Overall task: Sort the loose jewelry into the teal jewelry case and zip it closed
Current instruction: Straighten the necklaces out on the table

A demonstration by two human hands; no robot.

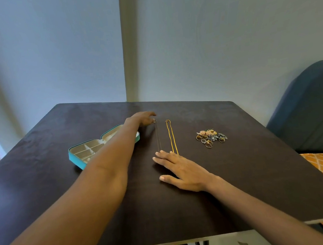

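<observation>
Dark wooden table with open jewelry case, two chains and a heap of small pieces.

Teal zip-around jewelry case, lying open near the table's left edge, cream compartments showing, partly hidden by the left forearm. Left hand, reaching toward the far edge, fingers pinching the top end of a thin dark chain stretched flat. Right hand, fingers straight, pressing the chain's near end at mid-table. Yellow gold chain, just beside the dark one, laid parallel. Cluster of gold rings and floral earrings, toward the right edge, untouched.
</observation>
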